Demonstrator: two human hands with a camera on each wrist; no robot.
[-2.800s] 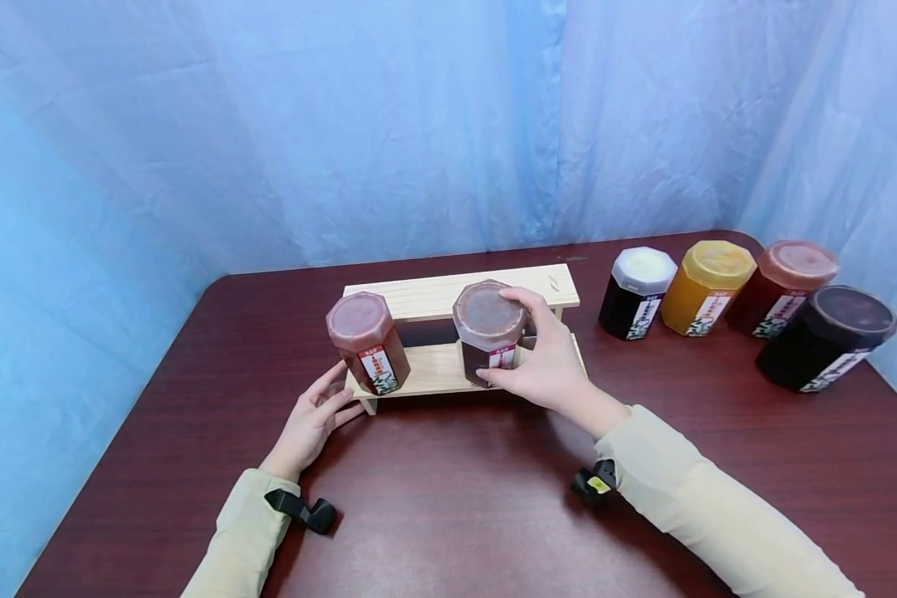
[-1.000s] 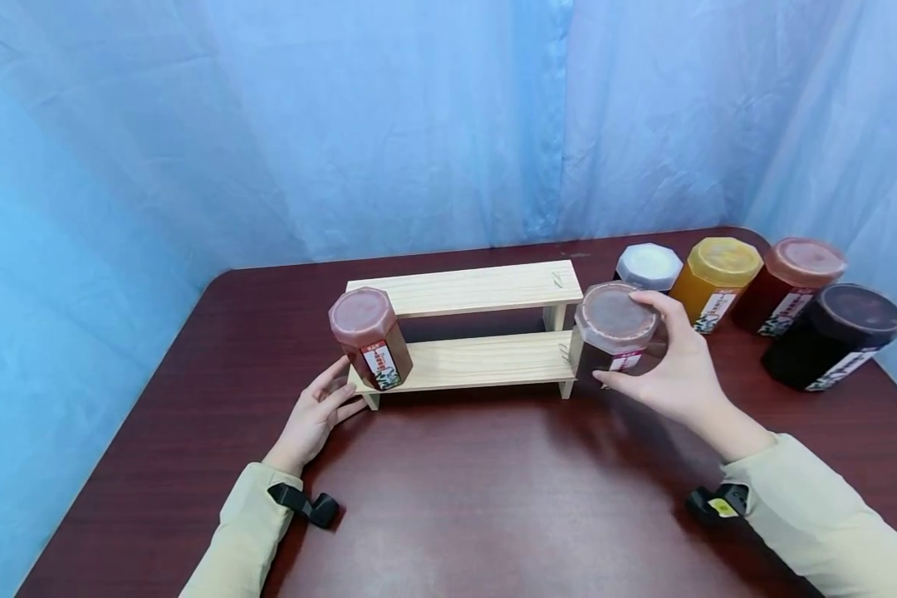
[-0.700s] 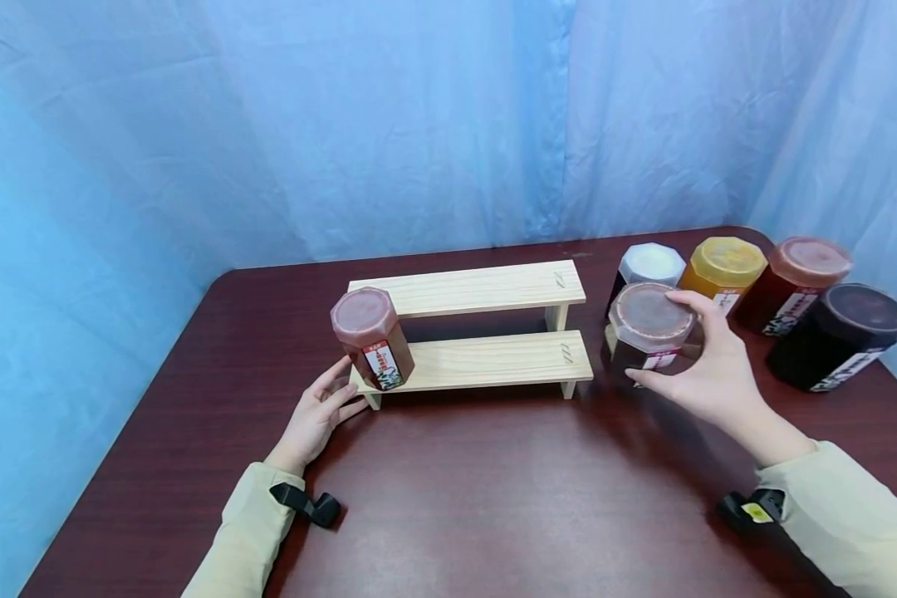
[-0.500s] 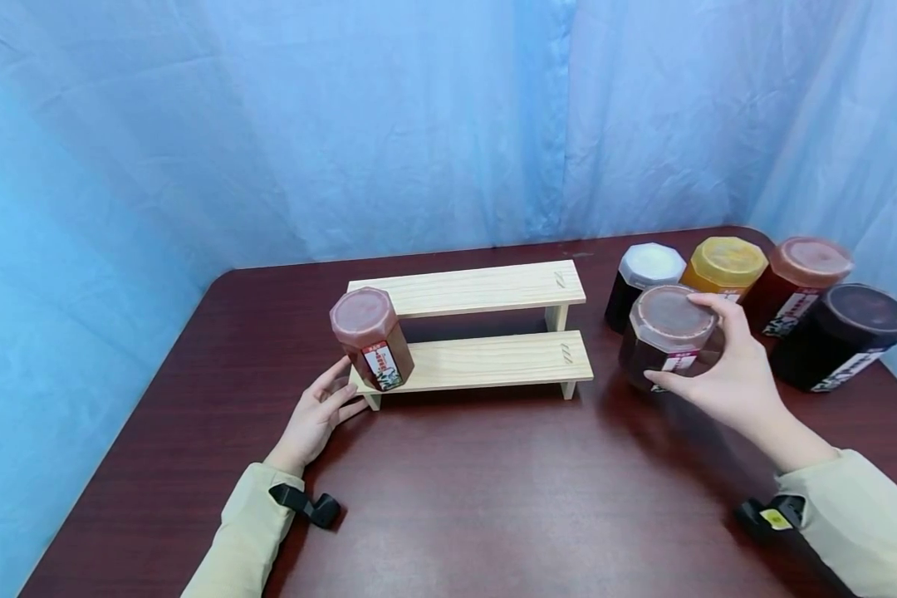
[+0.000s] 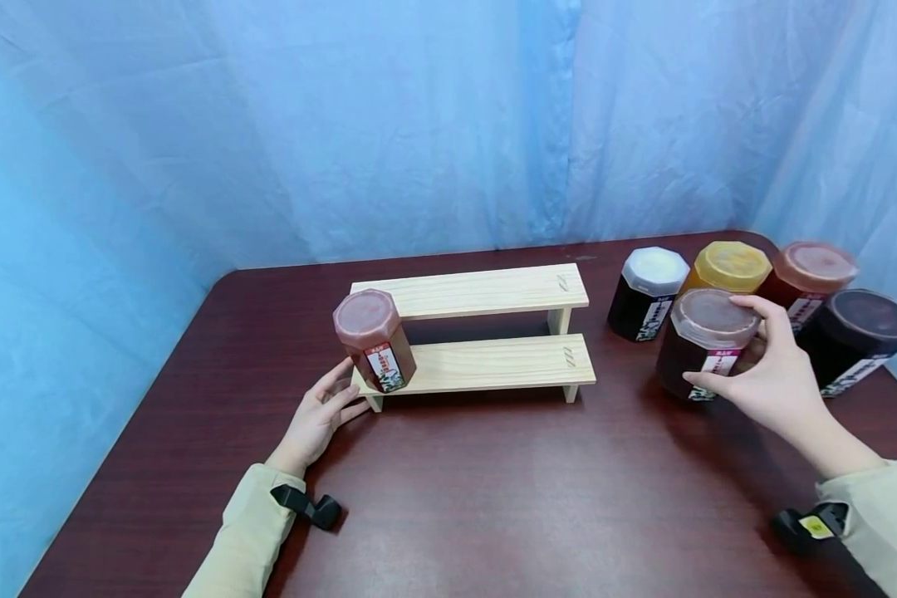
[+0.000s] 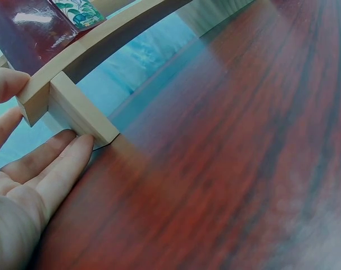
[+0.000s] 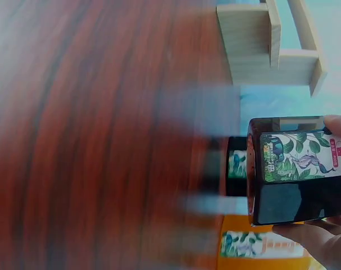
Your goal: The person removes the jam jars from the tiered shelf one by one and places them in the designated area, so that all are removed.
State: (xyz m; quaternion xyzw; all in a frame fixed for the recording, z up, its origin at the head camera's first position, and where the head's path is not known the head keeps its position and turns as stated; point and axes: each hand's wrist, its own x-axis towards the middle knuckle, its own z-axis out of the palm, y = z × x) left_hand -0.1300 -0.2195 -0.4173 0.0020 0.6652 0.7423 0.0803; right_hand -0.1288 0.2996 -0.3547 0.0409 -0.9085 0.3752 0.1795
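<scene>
My right hand (image 5: pixel 773 374) grips a dark brown faceted jar (image 5: pixel 691 357) with a translucent greyish lid, thumb at the front and fingers on the far side. In the right wrist view this jar (image 7: pixel 296 169) hangs above the table, its labelled side showing. My left hand (image 5: pixel 317 419) touches the left end of a two-step wooden rack (image 5: pixel 493 363). In the left wrist view its fingertips (image 6: pixel 83 143) rest against the rack's leg (image 6: pixel 83 109). A reddish-brown jar (image 5: pixel 377 353) with a pinkish lid stands at the left end of the lower step.
To the right stand a white-lidded dark jar (image 5: pixel 646 299), a yellow jar (image 5: pixel 731 266), a red-brown jar (image 5: pixel 815 270) and a black jar (image 5: pixel 860 332). The held jar partly hides the yellow one. Blue curtains (image 5: pixel 419 124) hang behind the dark red table (image 5: pixel 456 498).
My right hand has lifted the dark brown jar off the rack's lower step and carried it right, in front of the other jars. My left hand stays at the rack's left end.
</scene>
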